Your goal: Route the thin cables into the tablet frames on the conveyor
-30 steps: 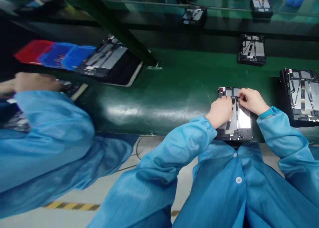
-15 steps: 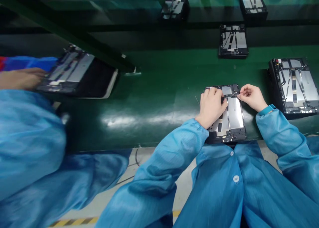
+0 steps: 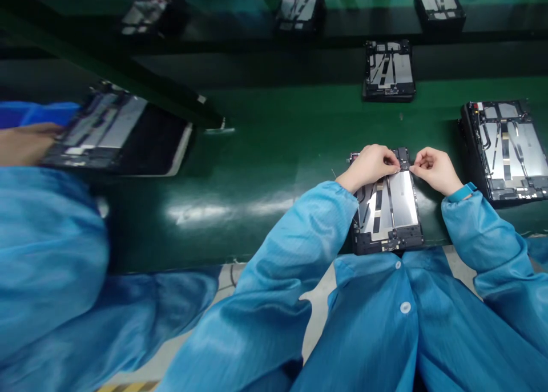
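Observation:
A dark tablet chassis [image 3: 387, 209] with silver panels and black strips lies on the green conveyor belt [image 3: 274, 152], right in front of me. My left hand [image 3: 368, 166] reaches over its far end. My right hand [image 3: 436, 170] comes in from the right. The fingertips of both hands meet at a small dark strip [image 3: 403, 166] on the chassis's far edge, which they partly hide. A teal wrist strap [image 3: 461, 191] circles my right wrist.
Several similar chassis stand on the belt, one close on my right [image 3: 503, 152] and one farther off [image 3: 389, 71]. On the left, a co-worker's hand [image 3: 25, 144] rests at another device [image 3: 100, 132]. A green beam [image 3: 107, 67] crosses the upper left.
My left hand has moved from over the silver panel to the chassis's far edge, next to my right hand. The view has shifted, so the co-worker's device sits farther left.

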`<state>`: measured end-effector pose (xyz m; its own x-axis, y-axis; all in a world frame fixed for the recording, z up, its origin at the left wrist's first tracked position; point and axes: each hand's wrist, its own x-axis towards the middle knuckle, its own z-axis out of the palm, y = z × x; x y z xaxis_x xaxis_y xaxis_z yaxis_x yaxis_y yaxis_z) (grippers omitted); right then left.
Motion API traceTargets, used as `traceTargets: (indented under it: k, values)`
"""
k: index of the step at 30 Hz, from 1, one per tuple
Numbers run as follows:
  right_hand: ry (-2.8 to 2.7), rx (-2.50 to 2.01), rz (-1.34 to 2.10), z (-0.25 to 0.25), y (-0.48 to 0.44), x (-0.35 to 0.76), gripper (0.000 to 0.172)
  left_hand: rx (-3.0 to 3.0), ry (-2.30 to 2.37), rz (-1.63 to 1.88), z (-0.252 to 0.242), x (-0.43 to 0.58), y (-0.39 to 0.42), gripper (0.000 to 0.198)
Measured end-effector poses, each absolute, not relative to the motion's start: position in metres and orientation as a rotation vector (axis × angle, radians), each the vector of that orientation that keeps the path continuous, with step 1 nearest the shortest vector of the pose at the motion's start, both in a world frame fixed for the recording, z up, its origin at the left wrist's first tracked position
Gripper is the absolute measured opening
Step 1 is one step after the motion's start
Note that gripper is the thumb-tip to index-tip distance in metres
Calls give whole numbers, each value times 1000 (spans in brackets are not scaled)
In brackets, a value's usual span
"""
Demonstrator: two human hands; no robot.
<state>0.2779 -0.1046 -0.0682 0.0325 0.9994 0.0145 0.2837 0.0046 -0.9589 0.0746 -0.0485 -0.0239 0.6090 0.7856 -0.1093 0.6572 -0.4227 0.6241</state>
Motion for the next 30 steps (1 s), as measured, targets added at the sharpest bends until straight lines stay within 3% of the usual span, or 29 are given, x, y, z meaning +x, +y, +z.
traceTargets:
  k: [17,24,30]
  values:
    - [-1376,-1431,977,-67,-105,286,33,2271,1245,133,-18,88,-50,19]
    - [-1343,-1307,989,-64,-97,269,38,2397,1071,290,-24,91,-55,20]
    - [-1342,-1382,985,-73,-88,270,36,2264,1278,357,-30,89,-53,22]
